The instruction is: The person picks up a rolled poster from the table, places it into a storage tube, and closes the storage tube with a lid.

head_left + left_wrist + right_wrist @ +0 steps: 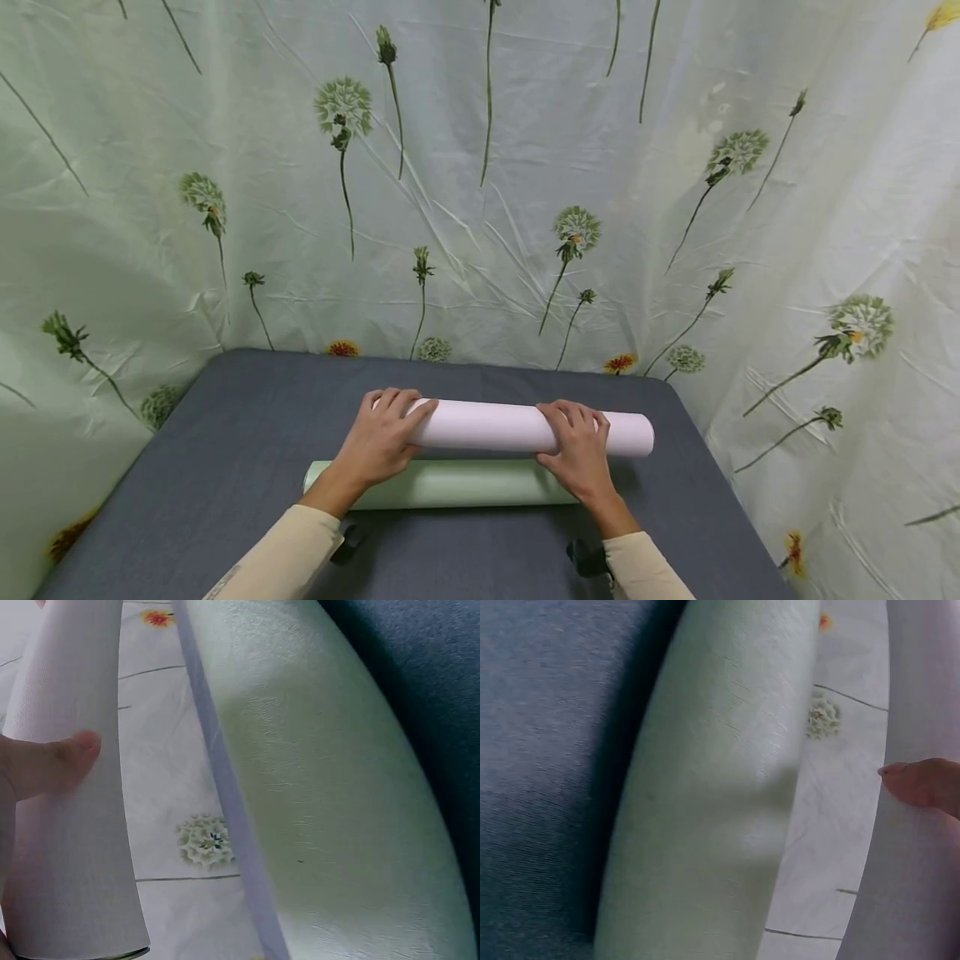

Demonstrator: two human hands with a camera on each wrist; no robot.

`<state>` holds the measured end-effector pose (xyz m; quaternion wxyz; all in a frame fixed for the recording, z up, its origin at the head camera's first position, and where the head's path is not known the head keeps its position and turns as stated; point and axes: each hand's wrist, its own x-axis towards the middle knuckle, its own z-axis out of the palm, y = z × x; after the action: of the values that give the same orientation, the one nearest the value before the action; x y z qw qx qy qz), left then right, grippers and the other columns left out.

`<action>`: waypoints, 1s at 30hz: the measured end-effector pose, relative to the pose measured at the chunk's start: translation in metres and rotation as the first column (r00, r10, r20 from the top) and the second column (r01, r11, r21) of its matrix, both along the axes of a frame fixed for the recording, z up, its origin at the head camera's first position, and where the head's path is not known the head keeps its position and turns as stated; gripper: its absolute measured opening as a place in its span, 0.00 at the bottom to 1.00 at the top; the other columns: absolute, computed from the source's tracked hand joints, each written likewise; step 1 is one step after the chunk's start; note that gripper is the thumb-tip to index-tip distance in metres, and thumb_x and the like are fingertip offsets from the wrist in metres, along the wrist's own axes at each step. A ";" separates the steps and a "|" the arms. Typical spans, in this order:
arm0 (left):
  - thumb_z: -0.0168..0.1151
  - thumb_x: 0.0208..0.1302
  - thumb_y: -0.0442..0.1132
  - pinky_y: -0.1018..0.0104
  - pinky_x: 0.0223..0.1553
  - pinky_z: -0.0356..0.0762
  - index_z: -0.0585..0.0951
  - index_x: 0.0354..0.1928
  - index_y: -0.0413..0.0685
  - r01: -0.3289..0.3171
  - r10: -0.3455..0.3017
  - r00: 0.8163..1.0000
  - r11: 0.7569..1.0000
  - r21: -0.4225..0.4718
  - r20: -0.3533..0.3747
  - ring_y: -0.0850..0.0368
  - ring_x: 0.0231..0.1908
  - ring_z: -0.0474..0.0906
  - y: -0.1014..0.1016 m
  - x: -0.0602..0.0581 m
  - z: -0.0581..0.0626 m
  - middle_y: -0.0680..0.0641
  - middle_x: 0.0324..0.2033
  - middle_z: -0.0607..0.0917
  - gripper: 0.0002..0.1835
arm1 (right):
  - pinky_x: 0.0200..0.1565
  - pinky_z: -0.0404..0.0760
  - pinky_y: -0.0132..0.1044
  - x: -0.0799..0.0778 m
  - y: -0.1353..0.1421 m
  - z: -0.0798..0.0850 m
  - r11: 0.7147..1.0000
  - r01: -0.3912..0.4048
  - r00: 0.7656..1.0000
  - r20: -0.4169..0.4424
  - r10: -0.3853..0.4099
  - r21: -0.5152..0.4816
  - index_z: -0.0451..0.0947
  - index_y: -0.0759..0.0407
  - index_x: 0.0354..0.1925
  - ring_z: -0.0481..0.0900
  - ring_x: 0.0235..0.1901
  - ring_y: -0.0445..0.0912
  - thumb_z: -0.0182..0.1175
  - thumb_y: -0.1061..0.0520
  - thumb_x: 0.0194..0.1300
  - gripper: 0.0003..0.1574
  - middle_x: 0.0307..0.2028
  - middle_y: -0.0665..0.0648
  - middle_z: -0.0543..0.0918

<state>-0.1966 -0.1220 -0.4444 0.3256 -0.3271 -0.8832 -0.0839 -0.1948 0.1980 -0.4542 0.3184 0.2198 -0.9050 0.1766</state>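
Observation:
Both hands hold a pale pinkish-white roll [480,426] level, with a gap under it in the wrist views. My left hand [384,437] grips it near its left end, fingers over the top and thumb [79,750] along the near side. Farther right, my right hand [577,446] grips it the same way, its thumb [911,782] pressed to the surface, and the roll's right end sticks out beyond. Just nearer to me, a light green roll [465,483] lies on the dark grey-blue table [450,550], partly hidden by both hands and forearms.
A pale curtain [465,208] printed with dandelions hangs behind the table and along both sides. Dark straps [588,558] show at both wrists, below the sleeves' cuffs. Bare table surface [262,417] lies left of the rolls.

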 end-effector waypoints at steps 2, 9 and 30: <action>0.83 0.33 0.44 0.45 0.44 0.72 0.79 0.54 0.54 0.006 -0.006 1.000 1.000 0.008 -0.005 0.45 0.45 0.75 -0.002 0.003 0.000 0.44 0.46 0.78 0.38 | 0.52 0.60 0.61 0.003 -0.001 -0.002 1.000 0.002 1.000 -0.010 -0.002 0.015 0.80 0.54 0.50 0.74 0.48 0.58 0.85 0.58 0.22 0.48 0.45 0.59 0.79; 0.82 0.32 0.44 0.46 0.42 0.71 0.80 0.52 0.53 0.022 -0.020 0.999 0.999 0.046 -0.030 0.46 0.45 0.76 -0.009 0.015 -0.006 0.45 0.44 0.79 0.37 | 0.52 0.60 0.59 0.017 -0.007 -0.008 0.999 0.003 1.000 -0.023 -0.002 0.035 0.79 0.53 0.51 0.74 0.48 0.56 0.84 0.57 0.24 0.48 0.45 0.58 0.78; 0.85 0.22 0.43 0.46 0.41 0.70 0.82 0.50 0.52 0.007 -0.007 1.000 0.995 0.098 -0.008 0.47 0.43 0.77 -0.030 0.065 -0.019 0.45 0.43 0.79 0.41 | 0.49 0.61 0.53 0.056 -0.022 -0.022 0.998 -0.060 0.990 -0.125 0.062 0.024 0.81 0.52 0.50 0.75 0.46 0.53 0.85 0.55 0.15 0.53 0.44 0.57 0.78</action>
<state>-0.1312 -0.1523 -0.4629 0.3443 -0.3140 -0.8756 -0.1272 -0.1384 0.1762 -0.4764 0.3669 0.2613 -0.8778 0.1632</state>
